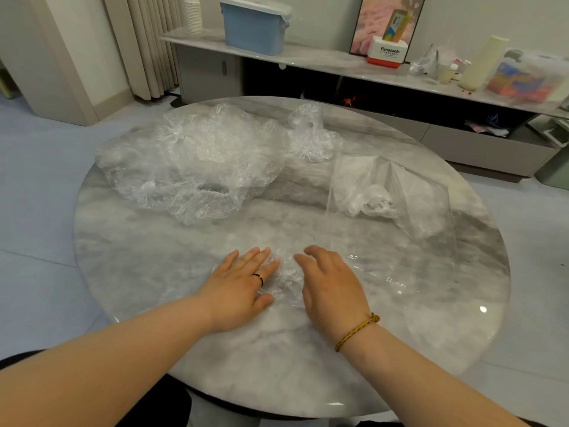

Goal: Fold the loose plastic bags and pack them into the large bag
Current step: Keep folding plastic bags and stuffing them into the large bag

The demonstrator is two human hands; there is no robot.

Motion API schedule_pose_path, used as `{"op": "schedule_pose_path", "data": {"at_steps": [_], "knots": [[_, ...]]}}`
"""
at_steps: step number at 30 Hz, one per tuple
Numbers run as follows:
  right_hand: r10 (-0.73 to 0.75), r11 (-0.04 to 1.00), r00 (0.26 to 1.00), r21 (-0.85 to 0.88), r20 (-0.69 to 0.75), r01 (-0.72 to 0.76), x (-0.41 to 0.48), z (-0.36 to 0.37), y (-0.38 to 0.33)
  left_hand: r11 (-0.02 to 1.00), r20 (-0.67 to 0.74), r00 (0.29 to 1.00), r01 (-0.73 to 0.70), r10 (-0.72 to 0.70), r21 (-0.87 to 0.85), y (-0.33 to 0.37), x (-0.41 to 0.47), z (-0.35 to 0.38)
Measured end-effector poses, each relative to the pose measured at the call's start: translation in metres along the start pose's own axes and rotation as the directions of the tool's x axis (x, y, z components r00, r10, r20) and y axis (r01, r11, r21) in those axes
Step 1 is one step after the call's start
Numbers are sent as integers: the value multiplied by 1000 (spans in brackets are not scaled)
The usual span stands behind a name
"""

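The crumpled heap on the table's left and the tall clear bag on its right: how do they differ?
The crumpled heap is wrinkled and sprawls low; the tall clear bag is smooth-sided and stands tented. The heap lies loose, while the tall bag holds a small wad inside. Both are clear plastic on the marble table.

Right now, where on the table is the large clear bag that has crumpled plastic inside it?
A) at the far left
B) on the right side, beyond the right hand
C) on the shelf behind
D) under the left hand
B: the large clear bag sits on the right side of the table, beyond the right hand. The far left holds only the loose pile of crumpled bags.
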State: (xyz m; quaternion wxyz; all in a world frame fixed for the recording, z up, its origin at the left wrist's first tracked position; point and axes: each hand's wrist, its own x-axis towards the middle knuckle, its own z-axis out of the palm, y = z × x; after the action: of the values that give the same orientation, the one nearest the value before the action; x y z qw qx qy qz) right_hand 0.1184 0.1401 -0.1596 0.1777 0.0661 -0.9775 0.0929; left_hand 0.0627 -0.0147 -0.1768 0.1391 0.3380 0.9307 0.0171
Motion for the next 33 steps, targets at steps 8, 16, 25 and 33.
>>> {"op": "schedule_pose_path", "data": {"at_steps": [8, 16, 25, 33], "knots": [[-15, 998, 947, -60, 322, 37, -4, 32, -2, 998, 37, 998, -42, 44, -37, -2, 1, 4], [-135, 989, 872, 9, 470, 148, -5, 28, 8, 997, 60, 996, -62, 65, -45, -4, 5, 2], [-356, 921, 932, 141, -74, 363, -10, 31, 1, 988, -157, 988, -8, -17, -152, -17, 4, -23], [-555, 821, 830, 200, 58, 535, -21, 40, -26, 974, -111, 981, 138, -159, -182, -31, -4, -23]]}}
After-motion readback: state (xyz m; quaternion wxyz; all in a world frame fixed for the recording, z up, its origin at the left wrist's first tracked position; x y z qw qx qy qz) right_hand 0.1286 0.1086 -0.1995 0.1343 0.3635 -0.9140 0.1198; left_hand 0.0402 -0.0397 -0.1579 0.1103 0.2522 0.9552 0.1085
